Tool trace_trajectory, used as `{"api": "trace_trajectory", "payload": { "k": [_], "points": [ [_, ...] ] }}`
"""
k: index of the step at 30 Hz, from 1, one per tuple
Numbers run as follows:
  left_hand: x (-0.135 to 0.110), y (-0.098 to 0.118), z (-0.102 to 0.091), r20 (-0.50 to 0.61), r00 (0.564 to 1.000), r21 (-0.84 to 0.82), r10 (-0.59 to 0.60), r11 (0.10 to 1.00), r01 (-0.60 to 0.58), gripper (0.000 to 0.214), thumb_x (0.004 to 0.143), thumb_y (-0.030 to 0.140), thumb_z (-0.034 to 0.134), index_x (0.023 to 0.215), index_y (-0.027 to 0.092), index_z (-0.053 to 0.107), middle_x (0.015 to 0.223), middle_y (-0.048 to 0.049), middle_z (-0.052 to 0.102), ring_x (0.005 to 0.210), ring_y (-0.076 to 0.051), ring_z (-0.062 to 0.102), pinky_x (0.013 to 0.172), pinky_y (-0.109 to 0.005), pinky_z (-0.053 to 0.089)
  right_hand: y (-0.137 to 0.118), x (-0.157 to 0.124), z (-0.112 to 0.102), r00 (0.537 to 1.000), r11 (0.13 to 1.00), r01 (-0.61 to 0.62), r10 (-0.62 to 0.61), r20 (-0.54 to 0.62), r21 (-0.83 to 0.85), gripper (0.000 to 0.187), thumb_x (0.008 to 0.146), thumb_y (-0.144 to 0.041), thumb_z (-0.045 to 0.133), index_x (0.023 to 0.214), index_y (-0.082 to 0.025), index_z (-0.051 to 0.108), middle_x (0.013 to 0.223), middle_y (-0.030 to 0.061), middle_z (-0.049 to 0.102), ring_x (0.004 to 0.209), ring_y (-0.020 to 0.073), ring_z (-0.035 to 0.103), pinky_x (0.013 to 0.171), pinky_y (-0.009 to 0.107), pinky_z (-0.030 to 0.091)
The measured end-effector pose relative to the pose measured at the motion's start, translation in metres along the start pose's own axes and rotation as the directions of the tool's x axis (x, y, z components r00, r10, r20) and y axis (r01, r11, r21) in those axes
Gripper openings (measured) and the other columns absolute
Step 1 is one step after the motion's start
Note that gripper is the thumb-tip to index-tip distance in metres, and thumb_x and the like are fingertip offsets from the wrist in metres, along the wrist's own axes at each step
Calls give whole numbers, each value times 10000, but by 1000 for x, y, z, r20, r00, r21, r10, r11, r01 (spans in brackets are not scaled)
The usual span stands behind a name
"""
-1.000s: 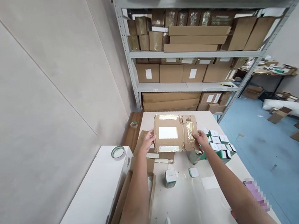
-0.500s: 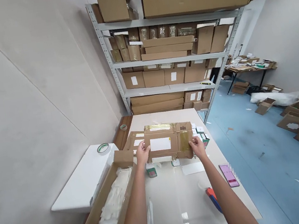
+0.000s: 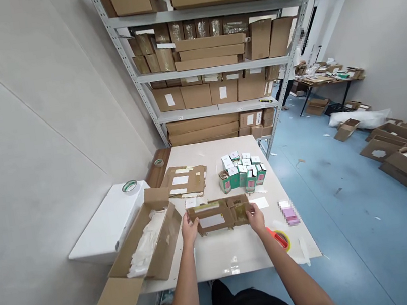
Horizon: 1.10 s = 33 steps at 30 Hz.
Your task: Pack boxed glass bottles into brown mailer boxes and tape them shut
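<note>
I hold a flattened, taped brown cardboard box [image 3: 218, 216] with a white label just above the white table [image 3: 241, 251]. My left hand [image 3: 189, 228] grips its left end and my right hand [image 3: 255, 217] grips its right end, fingers curled on the edges. Behind it stands a cluster of several small green-and-white boxes [image 3: 242, 169]. A stack of flattened cardboard [image 3: 187, 180] lies at the table's left rear.
An open carton with white padding [image 3: 146, 245] sits at the table's left edge beside a white cabinet [image 3: 103, 228] carrying a tape roll [image 3: 129, 186]. A red tape dispenser [image 3: 280, 237] and a phone [image 3: 288, 212] lie right. Metal shelving [image 3: 210, 70] with boxes stands behind.
The box has come down and toward me, from raised in front of the shelves to low over the table's near half. The view has pulled back, uncovering the small green boxes.
</note>
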<state>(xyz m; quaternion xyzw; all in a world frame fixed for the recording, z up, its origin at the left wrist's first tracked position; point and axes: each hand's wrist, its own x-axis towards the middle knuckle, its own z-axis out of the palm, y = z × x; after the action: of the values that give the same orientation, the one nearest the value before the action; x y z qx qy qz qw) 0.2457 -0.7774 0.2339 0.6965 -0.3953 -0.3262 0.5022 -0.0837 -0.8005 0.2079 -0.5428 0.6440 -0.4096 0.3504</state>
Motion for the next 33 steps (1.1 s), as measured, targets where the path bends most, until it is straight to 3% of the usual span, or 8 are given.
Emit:
{"api": "trace_trajectory", "payload": {
  "k": [5, 10, 17, 25, 29, 33],
  "points": [
    [-39, -28, 3, 54, 980, 58, -193, 980, 189, 575, 793, 190, 763, 1337, 254, 588, 1352, -128, 677, 1282, -279, 652, 1096, -419, 515, 42, -39, 24, 981, 976, -133, 155, 120, -172, 472, 786, -332, 547, 1240, -230, 622, 1180, 123, 741, 1166, 340, 691, 1002, 470, 550],
    [-43, -29, 4, 66, 983, 51, -171, 985, 168, 490, 791, 322, 804, 1247, 222, 653, 1253, -127, 725, 1190, -283, 700, 1042, -413, 542, 62, -46, 24, 970, 974, -199, 212, 122, -113, 524, 820, -352, 530, 1322, -216, 591, 1219, 138, 733, 1188, 338, 687, 1040, 476, 530],
    [-40, -23, 14, 100, 991, 16, -94, 996, 93, 474, 875, 186, 681, 1342, 207, 606, 1424, -138, 644, 1298, -227, 640, 1121, -360, 481, 43, -32, 25, 969, 979, -196, 185, 162, 56, 735, 822, -408, 582, 1516, -200, 459, 1502, 154, 582, 1382, 315, 561, 1071, 449, 513],
    [-48, -33, 10, 193, 981, 132, -20, 991, -5, 476, 837, 147, 674, 1308, 216, 670, 1371, -90, 692, 1306, -249, 624, 1166, -409, 444, 26, -39, 17, 935, 875, -311, 212, 284, 370, 821, 823, -536, 717, 1556, -259, 473, 1507, 134, 590, 1353, 297, 587, 1089, 424, 507],
    [-57, -32, 12, 249, 968, 177, 7, 983, -52, 458, 860, 173, 656, 1314, 226, 691, 1351, -80, 711, 1253, -248, 658, 1145, -415, 468, 26, -36, 18, 916, 875, -349, 241, 322, 336, 810, 810, -580, 731, 1528, -269, 523, 1512, 122, 584, 1311, 297, 621, 1076, 410, 519],
    [-68, -36, 16, 306, 951, 231, 38, 966, -113, 440, 866, 191, 654, 1300, 230, 713, 1402, -80, 684, 1326, -259, 612, 1180, -421, 433, 30, -30, 23, 901, 918, -327, 230, 367, 227, 733, 809, -604, 705, 1451, -262, 613, 1480, 93, 612, 1258, 288, 650, 1114, 438, 493]
  ]
}}
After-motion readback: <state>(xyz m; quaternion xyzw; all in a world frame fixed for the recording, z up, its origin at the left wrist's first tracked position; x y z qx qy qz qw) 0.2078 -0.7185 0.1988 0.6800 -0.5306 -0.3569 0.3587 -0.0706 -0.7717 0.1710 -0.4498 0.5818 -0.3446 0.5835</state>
